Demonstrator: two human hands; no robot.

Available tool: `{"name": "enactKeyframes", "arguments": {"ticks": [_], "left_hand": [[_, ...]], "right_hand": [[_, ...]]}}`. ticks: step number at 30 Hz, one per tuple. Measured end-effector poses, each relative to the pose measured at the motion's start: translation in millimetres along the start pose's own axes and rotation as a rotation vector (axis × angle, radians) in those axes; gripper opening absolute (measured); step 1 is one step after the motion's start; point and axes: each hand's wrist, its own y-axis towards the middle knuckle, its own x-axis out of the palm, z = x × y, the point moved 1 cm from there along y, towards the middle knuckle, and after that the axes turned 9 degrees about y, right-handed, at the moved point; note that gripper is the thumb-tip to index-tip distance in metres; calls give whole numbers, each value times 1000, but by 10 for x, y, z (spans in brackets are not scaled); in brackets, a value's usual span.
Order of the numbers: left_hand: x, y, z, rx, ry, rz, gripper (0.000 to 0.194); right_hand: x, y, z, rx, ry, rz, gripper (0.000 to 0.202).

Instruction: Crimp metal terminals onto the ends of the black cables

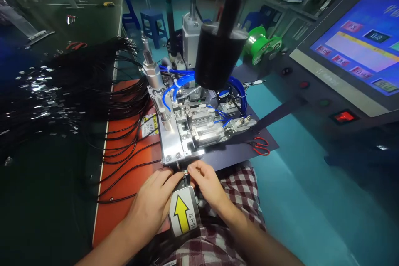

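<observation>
My left hand [153,197] reaches in from the lower left, thumb and fingers closed at the front edge of a metal bench machine [173,145]. My right hand [207,183] meets it from the right, thumb and forefinger pinched together. Between the fingertips shows a tiny, pale and reddish bit that looks like fine wire ends [186,171]; its details are too small to make out. Just below the fingers is a dark guide rail [183,183], beside a white plate with a yellow arrow [182,212]. My palms hide part of the rail.
Black cables [121,160] run across an orange mat [124,183] at left, from a large cable bundle [93,62]. Red-handled scissors [261,146] lie on the machine's dark base at right. A black nozzle [218,56] hangs above. A control screen [364,45] stands at right.
</observation>
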Motion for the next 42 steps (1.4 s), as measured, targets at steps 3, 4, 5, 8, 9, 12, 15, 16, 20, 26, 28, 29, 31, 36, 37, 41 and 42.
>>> {"name": "enactKeyframes", "arguments": {"ticks": [3,4,5,8,9,12,15,16,20,26,28,29,31,36,37,41,42], "left_hand": [[30,-18,17,-24,9,-29,32],[40,-21,24,-33,19,-41,33],[49,-20,32,-43,25,-48,33],[50,-15,41,-83,-20,-31,32],[42,-25,39,-101,-59,-18,32],[10,-155,19,-188,-151,26,33],[0,-445,14,-316,-61,72,35],[3,-553,20,-353,2,74,38],[28,-858,50,-402,241,-19,51],[-25,-853,23,-424,389,-65,56],[-51,-811,22,-402,428,-73,57],[-60,-793,26,-392,445,-72,58],[-71,-766,38,-386,465,-64,58],[-65,-755,52,-397,452,-64,59],[-63,-755,49,-398,449,-64,59],[-62,-752,36,-398,459,-57,58],[-64,-755,39,-399,463,-56,58]], "right_hand": [[3,1,21,-17,2,27,29],[5,1,30,-24,7,32,28],[9,2,39,-30,15,31,28],[22,6,60,-35,58,7,31],[25,8,64,-33,69,0,32],[23,10,68,-26,81,-14,32],[13,5,77,-27,73,-26,32],[10,3,83,-28,68,-27,32],[0,-5,107,-30,65,-27,31],[-9,1,101,-31,58,-30,30],[-6,2,97,-28,63,-26,30],[-4,2,96,-26,65,-23,31],[-4,4,89,-28,64,-21,32],[-66,-10,53,-36,87,1,39],[-90,-18,46,-40,96,22,39],[-187,-67,41,-48,116,89,38],[-206,-80,47,-42,125,100,39]]}}
